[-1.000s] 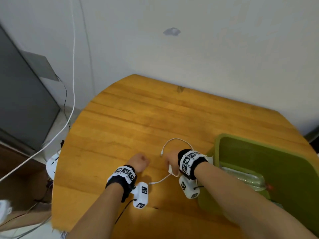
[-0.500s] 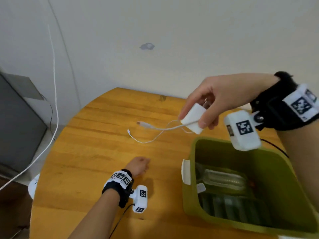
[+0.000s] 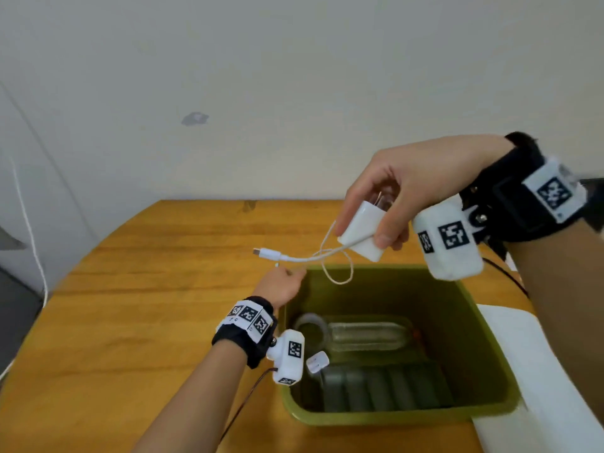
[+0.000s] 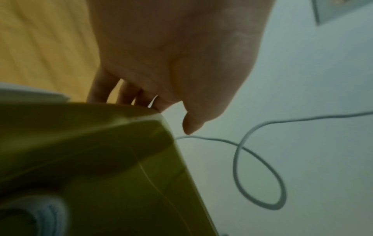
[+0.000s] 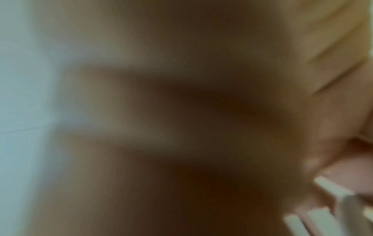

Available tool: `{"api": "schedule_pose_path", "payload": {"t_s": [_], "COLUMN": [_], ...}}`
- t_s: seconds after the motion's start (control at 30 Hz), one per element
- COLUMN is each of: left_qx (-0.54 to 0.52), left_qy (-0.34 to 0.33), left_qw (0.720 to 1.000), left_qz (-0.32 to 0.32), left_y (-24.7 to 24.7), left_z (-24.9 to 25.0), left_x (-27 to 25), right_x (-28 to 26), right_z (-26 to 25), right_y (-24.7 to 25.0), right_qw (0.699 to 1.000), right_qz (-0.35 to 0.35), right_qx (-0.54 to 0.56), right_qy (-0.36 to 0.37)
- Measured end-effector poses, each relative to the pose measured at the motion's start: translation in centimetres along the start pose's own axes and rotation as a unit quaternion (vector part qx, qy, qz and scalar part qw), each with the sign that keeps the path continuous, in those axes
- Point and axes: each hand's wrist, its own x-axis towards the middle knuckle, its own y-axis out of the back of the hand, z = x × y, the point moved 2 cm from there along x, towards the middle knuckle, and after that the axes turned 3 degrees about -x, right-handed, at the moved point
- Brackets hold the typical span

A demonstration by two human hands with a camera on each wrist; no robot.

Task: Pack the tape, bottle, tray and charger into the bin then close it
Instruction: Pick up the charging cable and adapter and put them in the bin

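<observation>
My right hand (image 3: 385, 207) grips the white charger block (image 3: 361, 232) in the air above the far edge of the green bin (image 3: 483, 348). Its white cable (image 3: 340, 276) hangs in a loop over the bin's mouth, and the cable (image 4: 260, 206) loop also shows in the left wrist view. My left hand (image 3: 284, 284) is at the bin's far left corner, fingers (image 4: 101, 89) laid against the rim (image 4: 125, 111), thumb free. Inside the bin lie a tape roll (image 3: 310, 328), a clear bottle (image 3: 366, 336) and a ridged grey tray (image 3: 385, 387). The right wrist view is blurred.
The bin stands on a round wooden table (image 3: 147, 305) against a white wall. A white lid (image 3: 536, 371) lies to the right of the bin. A white latch (image 3: 317, 361) sticks up on the bin's left side. A white cord (image 3: 29, 230) hangs at the far left.
My right hand has lifted the charger off the table and carried it up over the bin. My left hand has left the table and moved to the bin's far left corner.
</observation>
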Motion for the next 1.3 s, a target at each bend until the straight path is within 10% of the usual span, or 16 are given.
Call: {"api": "schedule_pose_path", "payload": {"t_s": [0.43, 0.93, 1.1, 1.3], "left_qx": [0.306, 0.242, 0.156, 0.127], "left_qy": [-0.149, -0.388, -0.154, 0.087], "left_qw": [0.939, 0.887, 0.953, 0.945], "left_qz": [0.051, -0.062, -0.21, -0.289], "left_y": [-7.0, -15.3, -13.3, -12.1], "left_z": [5.0, 6.7, 3.1, 0.9], "left_x": [1.1, -2.3, -0.1, 1.1], "right_x": [-5.8, -4.4, -0.4, 5.0], "right_z": [9.8, 21.3, 25.4, 27.7], "right_y": [-1.0, -7.7, -11.0, -15.8], "right_qw": [0.998, 0.982, 0.98, 0.967], "right_qz": [-0.022, -0.13, -0.155, -0.186], "right_qx": [0.058, 0.126, -0.013, -0.061], "right_qy": [0.015, -0.053, -0.121, -0.162]}}
